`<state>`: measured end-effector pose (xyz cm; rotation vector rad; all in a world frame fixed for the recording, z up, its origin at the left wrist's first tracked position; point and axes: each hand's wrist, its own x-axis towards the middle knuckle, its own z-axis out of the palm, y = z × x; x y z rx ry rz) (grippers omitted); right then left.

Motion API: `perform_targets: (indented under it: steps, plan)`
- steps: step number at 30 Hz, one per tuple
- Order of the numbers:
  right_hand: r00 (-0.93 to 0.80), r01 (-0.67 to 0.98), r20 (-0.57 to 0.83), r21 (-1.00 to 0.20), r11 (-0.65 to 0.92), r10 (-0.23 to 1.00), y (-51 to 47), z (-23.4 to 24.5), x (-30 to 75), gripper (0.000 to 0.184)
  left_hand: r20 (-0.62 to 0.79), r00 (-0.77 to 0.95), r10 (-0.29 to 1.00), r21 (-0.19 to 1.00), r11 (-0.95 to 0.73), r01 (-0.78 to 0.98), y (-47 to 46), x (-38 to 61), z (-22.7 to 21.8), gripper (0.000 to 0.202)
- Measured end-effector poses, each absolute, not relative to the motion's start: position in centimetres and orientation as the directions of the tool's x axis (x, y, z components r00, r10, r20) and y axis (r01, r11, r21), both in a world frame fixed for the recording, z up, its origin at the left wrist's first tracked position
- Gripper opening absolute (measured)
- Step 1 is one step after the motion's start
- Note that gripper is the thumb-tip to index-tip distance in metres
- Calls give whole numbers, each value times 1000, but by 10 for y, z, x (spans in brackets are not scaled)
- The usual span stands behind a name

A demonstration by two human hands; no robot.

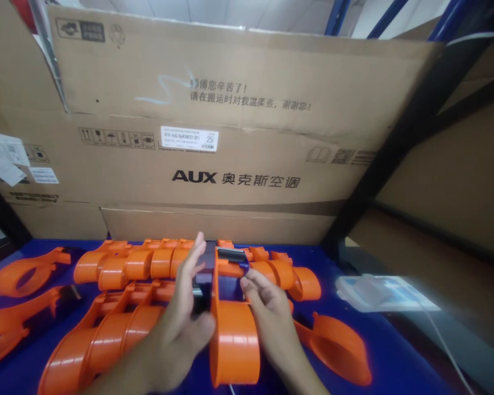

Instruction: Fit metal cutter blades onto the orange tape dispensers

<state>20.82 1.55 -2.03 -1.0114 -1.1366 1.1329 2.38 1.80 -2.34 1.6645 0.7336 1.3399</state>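
An orange tape dispenser (pixel 235 343) stands upright in front of me, its wide ring toward me and a black roller (pixel 231 254) near its far end. My right hand (pixel 271 307) has thumb and fingers closed on a small dark blue part (pixel 243 266) at the dispenser's right side. On the other side, my left hand (pixel 185 307) has its fingers stretched upward, close beside a dark block (pixel 206 266) at the dispenser's far end. Whether the left palm touches the block, I cannot tell. The fingertips of the right hand are partly hidden.
Rows of orange dispenser bodies (pixel 107 337) lie on the blue tabletop (pixel 399 356) behind and left of my hands. Single ones lie at the far left (pixel 22 277) and right (pixel 341 348). A clear plastic case (pixel 385 293) sits at right. A large cardboard panel (pixel 247 142) closes off the back.
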Motion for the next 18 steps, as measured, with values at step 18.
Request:
perform_targets:
  steps: [18]
  plan:
    - [-40, 223, 199, -953, 203, 979, 13, -33, 198, 25, 249, 41, 968, 947, -235, -219, 32, 44, -58, 41]
